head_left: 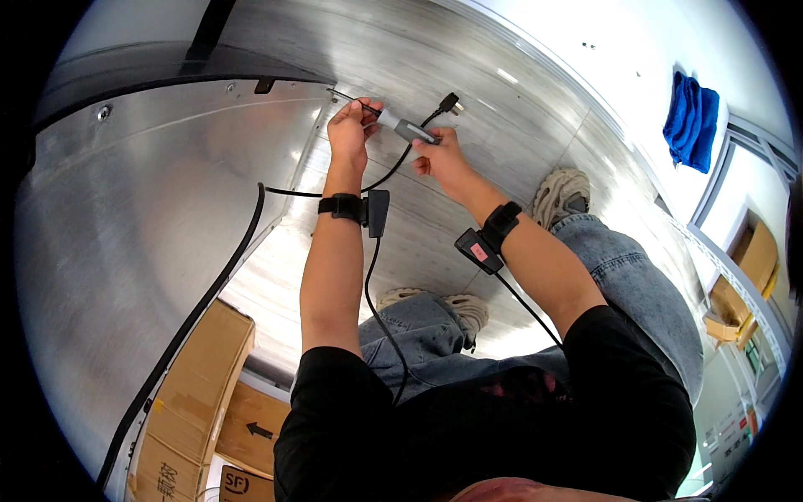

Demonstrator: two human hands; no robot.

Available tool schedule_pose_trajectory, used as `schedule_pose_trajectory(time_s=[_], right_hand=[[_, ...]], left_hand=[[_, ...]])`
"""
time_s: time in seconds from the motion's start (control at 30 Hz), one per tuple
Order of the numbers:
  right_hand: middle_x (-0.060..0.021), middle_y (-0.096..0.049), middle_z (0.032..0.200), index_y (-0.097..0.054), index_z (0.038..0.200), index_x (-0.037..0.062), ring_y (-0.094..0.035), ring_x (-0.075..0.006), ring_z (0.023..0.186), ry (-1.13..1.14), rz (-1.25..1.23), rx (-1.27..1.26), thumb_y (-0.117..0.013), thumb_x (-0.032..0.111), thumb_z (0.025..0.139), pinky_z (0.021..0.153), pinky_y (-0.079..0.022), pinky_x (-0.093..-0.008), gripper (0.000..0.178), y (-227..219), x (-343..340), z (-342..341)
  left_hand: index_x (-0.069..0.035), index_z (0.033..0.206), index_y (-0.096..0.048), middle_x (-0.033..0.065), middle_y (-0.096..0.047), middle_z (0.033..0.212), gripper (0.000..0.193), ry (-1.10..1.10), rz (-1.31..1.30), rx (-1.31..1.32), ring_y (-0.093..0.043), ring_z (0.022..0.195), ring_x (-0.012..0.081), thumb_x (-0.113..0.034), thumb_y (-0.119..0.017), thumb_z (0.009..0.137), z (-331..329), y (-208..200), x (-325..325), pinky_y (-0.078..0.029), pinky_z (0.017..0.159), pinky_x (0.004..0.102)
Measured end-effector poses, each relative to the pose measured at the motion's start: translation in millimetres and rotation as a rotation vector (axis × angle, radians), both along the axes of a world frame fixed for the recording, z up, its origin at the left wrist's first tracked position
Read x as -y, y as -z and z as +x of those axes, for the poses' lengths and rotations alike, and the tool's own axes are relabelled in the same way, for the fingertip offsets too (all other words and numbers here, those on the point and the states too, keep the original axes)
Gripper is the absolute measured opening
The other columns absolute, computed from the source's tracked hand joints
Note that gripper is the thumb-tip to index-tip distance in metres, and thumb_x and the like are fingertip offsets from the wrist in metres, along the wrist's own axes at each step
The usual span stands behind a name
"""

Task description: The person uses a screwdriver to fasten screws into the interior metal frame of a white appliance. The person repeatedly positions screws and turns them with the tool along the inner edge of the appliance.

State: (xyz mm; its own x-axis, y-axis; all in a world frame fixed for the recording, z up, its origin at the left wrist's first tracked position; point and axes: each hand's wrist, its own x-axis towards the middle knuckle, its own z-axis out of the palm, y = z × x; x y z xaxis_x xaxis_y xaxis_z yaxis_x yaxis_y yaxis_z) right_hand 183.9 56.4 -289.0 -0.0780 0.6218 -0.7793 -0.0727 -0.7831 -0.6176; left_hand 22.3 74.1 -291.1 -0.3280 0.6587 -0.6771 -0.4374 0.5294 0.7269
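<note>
My right hand (443,157) is closed round the back end of a grey and white screwdriver (408,129), which looks like a powered one. Fingers of my left hand (348,134) pinch the front of it, by its long dark shaft. The shaft points up and left, its tip at the far right corner of a large silver metal panel (176,192). Whether the tip sits in a screw there is too small to tell. A black power cable (219,280) runs across the panel and passes below the tool to a plug (450,102) on the floor.
Cardboard boxes (194,381) stand at the lower left beside the panel. My legs are bent, with a beige shoe (562,197) on the wood-look floor (510,109). A blue cloth (691,121) hangs at the right. Black straps with corded boxes (378,214) sit on both wrists.
</note>
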Motion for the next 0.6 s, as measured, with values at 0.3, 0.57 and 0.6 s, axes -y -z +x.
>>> schedule_pose_trajectory(time_s=[0.3, 0.57, 0.6], right_hand=[[-0.0025, -0.045, 0.061, -0.047, 0.088, 0.0026, -0.042, -0.0120, 0.045, -0.192, -0.290, -0.256, -0.053, 0.045, 0.089, 0.042, -0.036, -0.0285, 0.043, -7.9, -23.5, 27.2], [-0.0023, -0.047, 0.061, -0.051, 0.087, 0.0002, -0.045, -0.0127, 0.045, -0.007, -0.124, -0.098, -0.059, 0.043, 0.087, 0.042, -0.038, -0.0289, 0.044, -2.1, -9.1, 8.1], [-0.0022, -0.047, 0.062, -0.051, 0.089, 0.0000, -0.045, -0.0128, 0.046, -0.052, -0.113, -0.104, -0.059, 0.043, 0.086, 0.043, -0.039, -0.0288, 0.044, -3.1, -9.9, 12.7]], left_hand=[[-0.008, 0.110, -0.054, 0.0054, -0.062, 0.108, 0.021, 0.122, 0.114, 0.260, -0.057, 0.088, 0.0153, -0.020, -0.048, 0.094, 0.5, -11.7, 5.9, -0.046, 0.080, 0.0312], [-0.007, 0.116, -0.050, 0.0058, -0.061, 0.110, 0.028, 0.183, 0.105, 0.083, -0.060, 0.084, 0.0157, -0.006, -0.056, 0.088, 11.9, -2.0, 9.2, -0.049, 0.076, 0.0296], [-0.007, 0.116, -0.051, 0.0057, -0.061, 0.109, 0.028, 0.183, 0.074, 0.049, -0.060, 0.083, 0.0149, -0.006, -0.056, 0.088, 11.9, -0.7, 8.9, -0.050, 0.075, 0.0290]])
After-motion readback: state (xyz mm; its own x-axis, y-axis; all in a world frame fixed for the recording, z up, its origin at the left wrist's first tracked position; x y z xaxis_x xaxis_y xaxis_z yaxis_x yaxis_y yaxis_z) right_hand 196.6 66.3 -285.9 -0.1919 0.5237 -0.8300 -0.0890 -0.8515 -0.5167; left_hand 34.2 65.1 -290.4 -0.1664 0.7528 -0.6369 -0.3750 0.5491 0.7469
